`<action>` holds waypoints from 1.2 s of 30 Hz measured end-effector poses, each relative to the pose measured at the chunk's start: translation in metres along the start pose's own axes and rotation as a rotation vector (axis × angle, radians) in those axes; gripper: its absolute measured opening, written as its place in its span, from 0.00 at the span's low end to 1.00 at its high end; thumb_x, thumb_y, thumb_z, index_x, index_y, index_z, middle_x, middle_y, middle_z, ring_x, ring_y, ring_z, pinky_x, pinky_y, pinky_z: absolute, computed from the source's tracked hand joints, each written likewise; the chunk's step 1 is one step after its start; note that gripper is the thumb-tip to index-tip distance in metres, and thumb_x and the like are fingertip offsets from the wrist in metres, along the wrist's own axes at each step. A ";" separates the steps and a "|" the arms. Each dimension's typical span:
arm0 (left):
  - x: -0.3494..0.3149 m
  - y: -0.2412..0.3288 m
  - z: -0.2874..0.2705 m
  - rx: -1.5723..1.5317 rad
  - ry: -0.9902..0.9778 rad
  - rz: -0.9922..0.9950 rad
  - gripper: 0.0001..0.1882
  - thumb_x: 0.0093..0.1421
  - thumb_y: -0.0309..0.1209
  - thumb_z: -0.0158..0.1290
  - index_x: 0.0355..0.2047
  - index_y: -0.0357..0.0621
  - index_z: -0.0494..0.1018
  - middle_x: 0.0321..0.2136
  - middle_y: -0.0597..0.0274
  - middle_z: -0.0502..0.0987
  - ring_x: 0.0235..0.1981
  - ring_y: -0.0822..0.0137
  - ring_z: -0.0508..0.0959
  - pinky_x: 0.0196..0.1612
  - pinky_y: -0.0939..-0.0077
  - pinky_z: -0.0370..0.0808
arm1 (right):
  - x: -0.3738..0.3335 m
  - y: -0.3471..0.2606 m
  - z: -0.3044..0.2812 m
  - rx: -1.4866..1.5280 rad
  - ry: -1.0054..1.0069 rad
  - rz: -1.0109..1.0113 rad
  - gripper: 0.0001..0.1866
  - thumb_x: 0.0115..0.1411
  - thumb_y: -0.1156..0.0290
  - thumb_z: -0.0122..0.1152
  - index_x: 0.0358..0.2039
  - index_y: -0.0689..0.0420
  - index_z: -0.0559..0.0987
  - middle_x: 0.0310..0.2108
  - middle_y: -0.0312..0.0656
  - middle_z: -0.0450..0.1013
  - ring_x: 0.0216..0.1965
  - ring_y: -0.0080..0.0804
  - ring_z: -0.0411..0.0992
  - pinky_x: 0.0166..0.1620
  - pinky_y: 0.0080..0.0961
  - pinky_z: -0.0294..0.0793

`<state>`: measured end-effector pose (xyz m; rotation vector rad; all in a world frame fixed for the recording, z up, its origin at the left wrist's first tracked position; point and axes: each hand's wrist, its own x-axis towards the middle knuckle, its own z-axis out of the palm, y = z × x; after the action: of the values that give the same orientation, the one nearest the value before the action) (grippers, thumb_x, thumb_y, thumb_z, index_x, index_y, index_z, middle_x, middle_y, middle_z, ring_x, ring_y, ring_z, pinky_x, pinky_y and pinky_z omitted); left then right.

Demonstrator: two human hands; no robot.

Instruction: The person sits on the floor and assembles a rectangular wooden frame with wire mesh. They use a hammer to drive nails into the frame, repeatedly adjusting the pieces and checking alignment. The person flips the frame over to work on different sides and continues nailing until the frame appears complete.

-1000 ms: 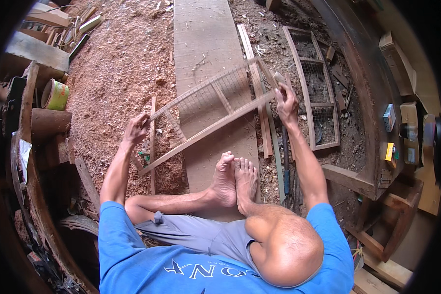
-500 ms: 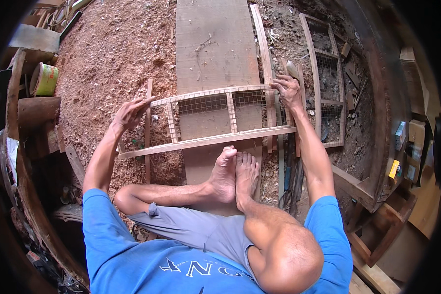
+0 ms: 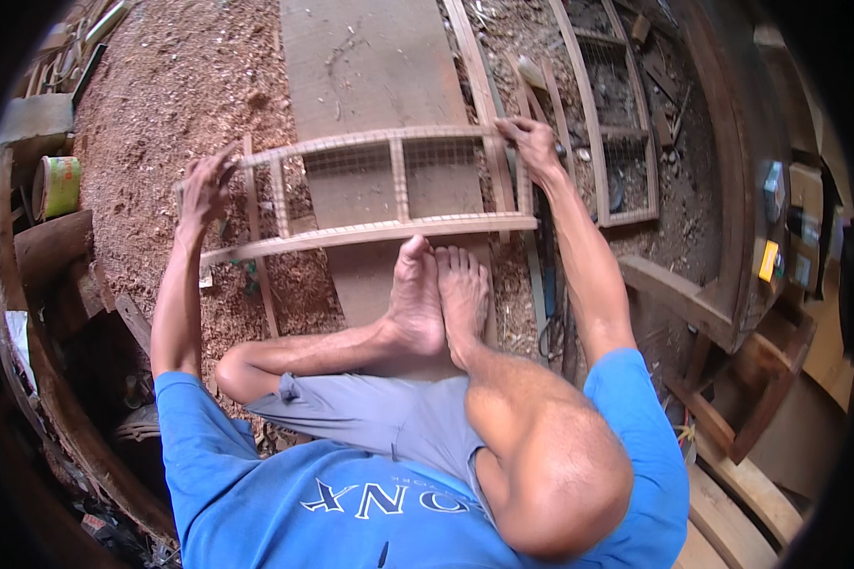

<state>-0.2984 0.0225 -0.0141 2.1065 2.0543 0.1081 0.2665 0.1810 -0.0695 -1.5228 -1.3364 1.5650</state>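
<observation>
A long, narrow wooden frame with wire mesh and short crossbars lies crosswise ahead of my feet, its right end farther from me on the far side. My left hand grips its left end, the fingers bent over the far rail and slightly blurred. At the far right corner, my right hand holds the frame between thumb and fingers. Below the frame's middle runs a wide flat board, seen through the mesh. My bare feet rest close to the near rail.
Wood shavings cover the ground on the left. Another meshed wooden frame lies at the far right, beside loose strips. A green-yellow tin stands at the left edge. A wooden bench-like structure stands on the right.
Both hands and the meshed frame appear farther left and higher in the picture. The surroundings have shifted the same way, so the view has turned; both hands remain at the frame's ends.
</observation>
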 end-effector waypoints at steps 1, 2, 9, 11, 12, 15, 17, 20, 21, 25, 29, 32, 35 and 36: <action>0.001 0.000 -0.003 -0.055 -0.021 -0.033 0.24 0.70 0.39 0.47 0.66 0.60 0.64 0.51 0.58 0.80 0.53 0.64 0.77 0.62 0.66 0.60 | -0.001 0.001 0.004 0.029 0.007 0.013 0.14 0.57 0.60 0.73 0.36 0.58 0.87 0.30 0.33 0.80 0.31 0.18 0.72 0.37 0.18 0.71; 0.002 0.003 -0.004 0.018 -0.035 -0.088 0.24 0.70 0.38 0.46 0.66 0.59 0.64 0.53 0.59 0.79 0.54 0.64 0.76 0.64 0.65 0.57 | -0.001 0.003 0.009 -0.001 0.057 -0.003 0.15 0.56 0.60 0.74 0.36 0.59 0.87 0.30 0.34 0.82 0.31 0.18 0.74 0.38 0.20 0.72; 0.005 0.129 0.008 -0.100 0.494 0.268 0.23 0.60 0.17 0.47 0.53 0.53 0.75 0.52 0.59 0.78 0.51 0.65 0.77 0.60 0.61 0.69 | 0.019 -0.003 0.052 0.039 0.061 -0.056 0.16 0.54 0.57 0.75 0.34 0.57 0.88 0.31 0.37 0.83 0.34 0.22 0.79 0.42 0.22 0.76; -0.005 0.196 0.025 -0.246 0.417 0.444 0.17 0.59 0.25 0.58 0.49 0.53 0.79 0.49 0.61 0.79 0.47 0.66 0.77 0.57 0.62 0.68 | 0.025 -0.002 0.063 0.030 0.074 -0.059 0.16 0.54 0.57 0.75 0.34 0.57 0.88 0.31 0.37 0.84 0.34 0.22 0.79 0.42 0.21 0.76; -0.009 0.223 0.030 -0.209 0.324 0.500 0.18 0.58 0.29 0.61 0.50 0.53 0.79 0.48 0.61 0.80 0.48 0.67 0.77 0.57 0.63 0.67 | 0.027 -0.002 0.067 0.080 0.068 -0.052 0.17 0.54 0.56 0.75 0.34 0.57 0.88 0.30 0.37 0.83 0.33 0.21 0.78 0.41 0.21 0.76; -0.014 0.288 0.041 -0.275 0.076 0.502 0.22 0.54 0.43 0.64 0.49 0.54 0.79 0.44 0.63 0.80 0.48 0.66 0.75 0.54 0.66 0.65 | 0.030 0.002 0.071 0.027 0.091 -0.090 0.17 0.55 0.55 0.75 0.33 0.56 0.88 0.29 0.36 0.83 0.32 0.21 0.78 0.39 0.22 0.75; -0.007 0.309 0.043 -0.268 0.140 0.507 0.17 0.55 0.42 0.61 0.44 0.55 0.79 0.38 0.66 0.78 0.44 0.66 0.76 0.51 0.66 0.66 | 0.031 0.004 0.071 0.020 0.069 -0.132 0.16 0.55 0.54 0.74 0.33 0.55 0.88 0.29 0.35 0.83 0.31 0.21 0.78 0.39 0.22 0.75; 0.003 0.316 0.044 -0.234 0.122 0.497 0.09 0.54 0.37 0.59 0.36 0.56 0.79 0.32 0.68 0.75 0.39 0.65 0.75 0.46 0.65 0.67 | 0.030 0.003 0.070 0.005 0.069 -0.182 0.16 0.55 0.53 0.73 0.32 0.54 0.88 0.28 0.35 0.83 0.31 0.20 0.78 0.38 0.23 0.75; 0.004 0.315 0.045 -0.265 0.095 0.506 0.08 0.54 0.37 0.59 0.35 0.55 0.78 0.32 0.67 0.74 0.39 0.65 0.75 0.46 0.65 0.67 | 0.029 0.003 0.070 -0.004 0.073 -0.176 0.16 0.55 0.53 0.73 0.32 0.54 0.88 0.28 0.35 0.83 0.31 0.20 0.78 0.38 0.23 0.75; 0.004 0.313 0.051 -0.392 0.044 0.493 0.06 0.54 0.34 0.59 0.33 0.54 0.77 0.32 0.66 0.74 0.39 0.63 0.75 0.45 0.66 0.67 | 0.024 0.001 0.071 -0.164 0.137 -0.181 0.17 0.56 0.53 0.72 0.33 0.55 0.88 0.28 0.35 0.83 0.30 0.21 0.77 0.36 0.23 0.75; 0.002 0.312 0.056 -0.405 0.080 0.490 0.06 0.55 0.31 0.58 0.34 0.53 0.76 0.34 0.65 0.74 0.39 0.61 0.74 0.45 0.67 0.68 | 0.021 -0.002 0.071 -0.107 0.100 -0.209 0.16 0.57 0.52 0.71 0.31 0.54 0.88 0.29 0.35 0.83 0.30 0.22 0.78 0.38 0.24 0.76; 0.006 0.312 0.057 -0.372 0.071 0.487 0.06 0.56 0.30 0.56 0.35 0.52 0.76 0.34 0.65 0.75 0.40 0.60 0.74 0.46 0.66 0.68 | 0.022 -0.005 0.071 -0.096 0.060 -0.162 0.17 0.58 0.52 0.70 0.34 0.54 0.87 0.33 0.38 0.84 0.38 0.26 0.80 0.49 0.30 0.76; 0.008 0.311 0.057 -0.364 0.050 0.496 0.07 0.56 0.31 0.57 0.37 0.52 0.76 0.34 0.64 0.74 0.40 0.60 0.74 0.47 0.64 0.67 | 0.022 -0.005 0.071 -0.095 0.053 -0.154 0.18 0.57 0.51 0.70 0.34 0.53 0.87 0.34 0.37 0.84 0.38 0.26 0.80 0.50 0.30 0.76; 0.008 0.311 0.057 -0.353 0.041 0.502 0.08 0.56 0.32 0.57 0.37 0.53 0.76 0.34 0.64 0.74 0.41 0.60 0.74 0.47 0.64 0.67 | 0.022 -0.004 0.071 -0.107 0.076 -0.181 0.17 0.57 0.50 0.70 0.33 0.51 0.87 0.32 0.35 0.84 0.35 0.25 0.79 0.44 0.28 0.76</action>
<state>0.0176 0.0203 -0.0115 2.3330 1.3500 0.5441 0.1940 0.1841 -0.0847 -1.4644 -1.4909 1.3308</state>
